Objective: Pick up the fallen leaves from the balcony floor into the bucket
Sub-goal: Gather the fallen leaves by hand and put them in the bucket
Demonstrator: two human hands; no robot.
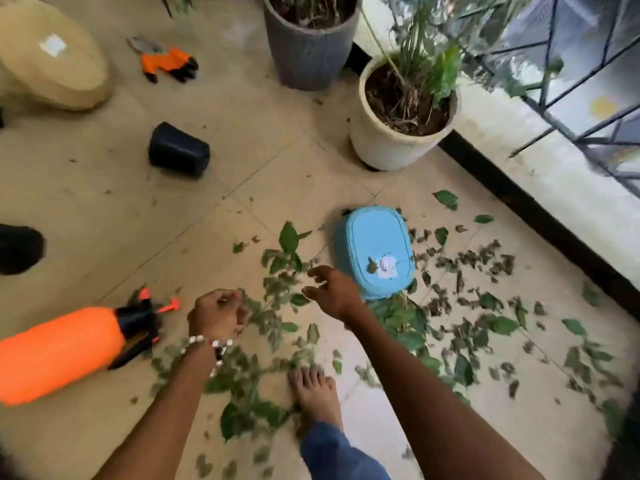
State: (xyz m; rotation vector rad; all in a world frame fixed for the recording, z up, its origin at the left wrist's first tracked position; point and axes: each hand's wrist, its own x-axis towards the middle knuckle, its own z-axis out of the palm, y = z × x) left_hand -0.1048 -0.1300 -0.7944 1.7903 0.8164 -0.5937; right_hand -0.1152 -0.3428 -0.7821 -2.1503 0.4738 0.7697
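Head view: blue bucket (375,251) upside-down among green leaves (450,327); left hand (218,311) curled, right hand (329,289) fingers spread.

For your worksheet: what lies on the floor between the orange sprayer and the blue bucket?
Head view: scattered green leaves and both hands, left and right, between sprayer and bucket.

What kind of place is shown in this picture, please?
Most likely a home balcony used for plants. Two potted plants, one in a grey pot and one in a cream pot, stand on a tiled floor beside a metal railing, and leaves lie scattered round an upturned blue bucket.
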